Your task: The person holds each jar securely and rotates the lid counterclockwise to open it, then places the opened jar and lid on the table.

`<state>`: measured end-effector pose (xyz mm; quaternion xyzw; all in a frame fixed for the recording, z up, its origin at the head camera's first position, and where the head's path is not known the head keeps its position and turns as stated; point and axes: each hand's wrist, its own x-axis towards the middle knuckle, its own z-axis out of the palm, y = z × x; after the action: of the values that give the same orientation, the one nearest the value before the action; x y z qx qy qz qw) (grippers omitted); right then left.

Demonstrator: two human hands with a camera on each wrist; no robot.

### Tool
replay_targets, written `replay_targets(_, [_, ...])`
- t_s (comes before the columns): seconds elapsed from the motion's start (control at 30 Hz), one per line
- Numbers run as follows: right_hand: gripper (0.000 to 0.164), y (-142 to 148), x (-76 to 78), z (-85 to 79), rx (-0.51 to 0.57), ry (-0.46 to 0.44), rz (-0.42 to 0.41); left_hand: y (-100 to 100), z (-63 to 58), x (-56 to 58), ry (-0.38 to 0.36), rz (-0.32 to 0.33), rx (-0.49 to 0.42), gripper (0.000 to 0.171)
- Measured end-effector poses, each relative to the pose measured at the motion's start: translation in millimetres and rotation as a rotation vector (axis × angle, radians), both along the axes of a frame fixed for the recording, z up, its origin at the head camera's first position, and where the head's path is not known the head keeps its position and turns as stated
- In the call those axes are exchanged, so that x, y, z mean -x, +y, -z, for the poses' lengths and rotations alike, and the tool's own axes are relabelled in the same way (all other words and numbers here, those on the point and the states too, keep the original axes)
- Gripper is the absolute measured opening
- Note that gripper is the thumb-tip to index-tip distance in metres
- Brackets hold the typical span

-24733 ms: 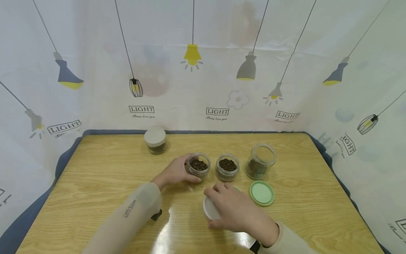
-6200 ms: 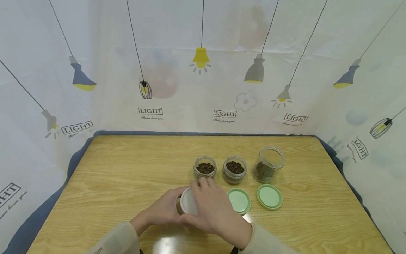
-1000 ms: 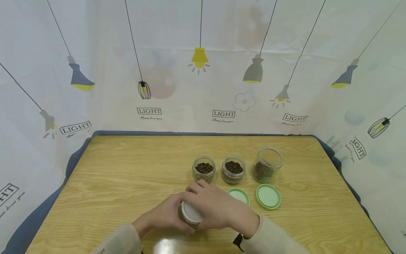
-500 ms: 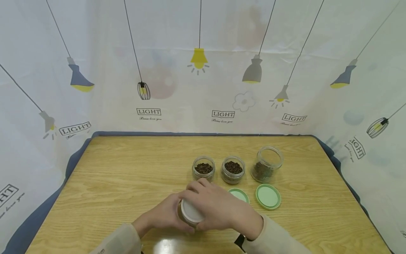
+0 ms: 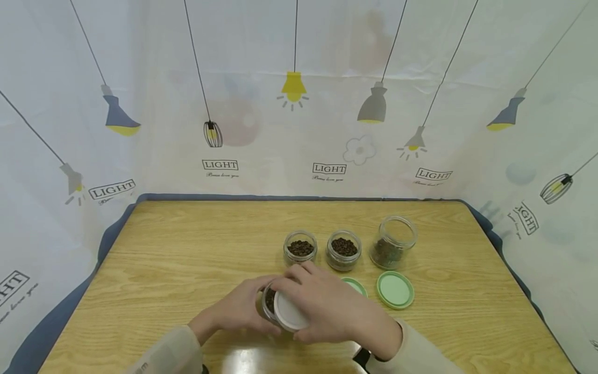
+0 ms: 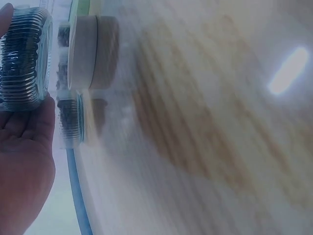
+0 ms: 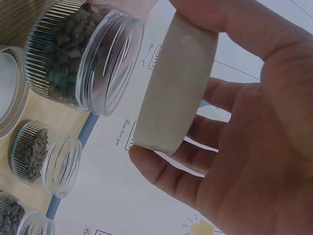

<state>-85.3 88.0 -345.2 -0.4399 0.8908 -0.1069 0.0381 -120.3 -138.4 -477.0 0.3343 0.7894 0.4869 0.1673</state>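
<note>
My left hand point(image 5: 237, 307) grips a round glass jar point(image 5: 267, 305) of coffee beans, tilted a little to the right. My right hand point(image 5: 329, 306) holds a white lid point(image 5: 289, 315) by its rim, beside the mouth of this jar. From the right wrist the lid point(image 7: 177, 83) shows apart from the jar point(image 7: 73, 56), thumb at one edge and fingertips at the other. Ribbed glass sides of the same jar point(image 6: 22, 61) lie against my left fingers in the left wrist view. A second white lid point(image 6: 82, 53) lies on the table, hidden behind my right hand in the head view.
Two small uncovered jars of coffee beans, one left point(image 5: 300, 248) and one right point(image 5: 343, 248), stand behind my hands. A taller uncovered jar point(image 5: 390, 249) is to their right. One green lid point(image 5: 395, 289) lies before it; another point(image 5: 357, 286) is partly covered by my right hand.
Half a second ago the white lid still sat on the jar. It has come off and moved right with my right hand, showing the beans. The back-left capped jar seen earliest is gone from there.
</note>
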Motion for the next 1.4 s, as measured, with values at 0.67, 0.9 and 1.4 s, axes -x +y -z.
replay_targets(0.67, [0.073, 11, -4.8, 8.4, -0.024, -0.040, 0.043, -27, -2.4, 21.7, 0.023, -0.141, 0.022, 0.084])
replay_targets(0.9, [0.074, 13, -5.2, 14.6, -0.047, -0.127, 0.057, -36, -3.3, 32.4, 0.029, -0.194, 0.041, 0.086])
replay_targets(1.4, [0.072, 10, -7.0, 27.4, -0.074, -0.162, 0.059, -39, 2.4, 56.1, 0.033, -0.277, 0.083, 0.084])
